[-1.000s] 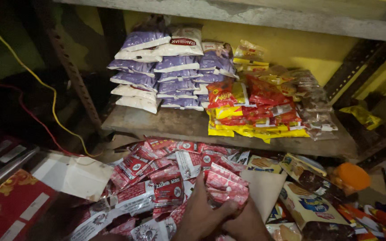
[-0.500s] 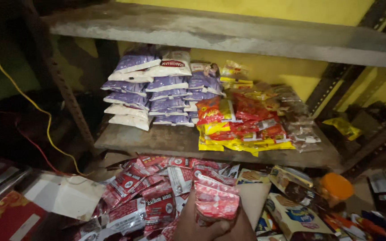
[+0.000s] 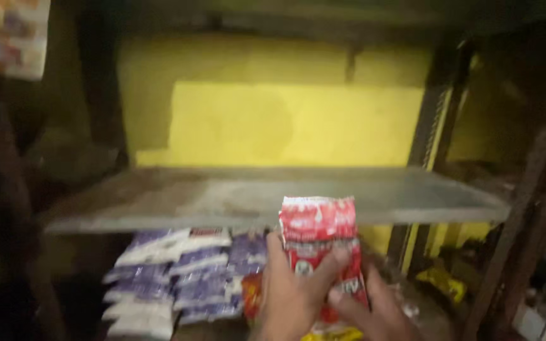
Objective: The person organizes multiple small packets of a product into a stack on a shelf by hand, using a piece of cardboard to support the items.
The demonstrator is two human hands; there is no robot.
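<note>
Both my hands hold a stack of red and white packets [image 3: 319,237] upright in front of the edge of a grey wooden shelf [image 3: 222,199]. My left hand [image 3: 295,293] wraps the stack's left side with fingers across its front. My right hand [image 3: 371,312] grips its lower right side. The shelf board above the packets is bare. The picture is blurred.
Below the shelf on the left lies a pile of purple and white pouches [image 3: 178,278]. A yellow wall [image 3: 292,123] stands behind the shelf. Dark metal uprights [image 3: 434,129] frame the rack on the right. A yellow packet [image 3: 440,281] lies lower right.
My view has swung upward from the heap of packets to the upper shelf. My hands have lifted the red packet stack up in front of that shelf's edge.
</note>
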